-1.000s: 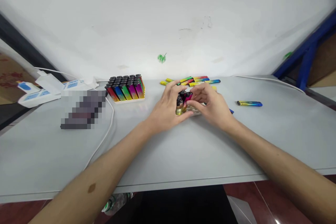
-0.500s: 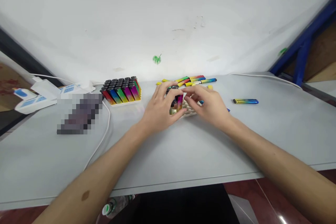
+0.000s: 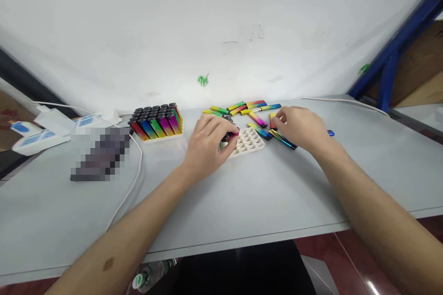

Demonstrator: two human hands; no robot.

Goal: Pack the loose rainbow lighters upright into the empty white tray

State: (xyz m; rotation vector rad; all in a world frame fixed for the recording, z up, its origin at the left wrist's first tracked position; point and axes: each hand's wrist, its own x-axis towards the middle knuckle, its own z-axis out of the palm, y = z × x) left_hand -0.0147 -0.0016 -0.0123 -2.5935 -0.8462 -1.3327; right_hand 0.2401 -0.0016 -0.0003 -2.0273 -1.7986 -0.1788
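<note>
Left hand [image 3: 207, 142], curled, partly masks lighters [image 3: 229, 138] at left in the white tray [image 3: 252, 148]; right hand [image 3: 305, 127], half-closed, partly covers a red lighter [image 3: 272, 121]; neither grip confirmable.

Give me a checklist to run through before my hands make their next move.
1. Left hand on the black-topped lighters: ok, fingers and thumb curled around them.
2. Those lighters all upright: cannot tell, the hand hides most.
3. Open slots in the white tray: ok, several show right of the left hand.
4. Right hand firm on the red-and-yellow lighter: cannot tell, its grip is partly hidden.
5. Loose lighters off the tray: ok, they lie behind and to its right.
6. White cable away from the tray: ok, it runs further left.
</note>
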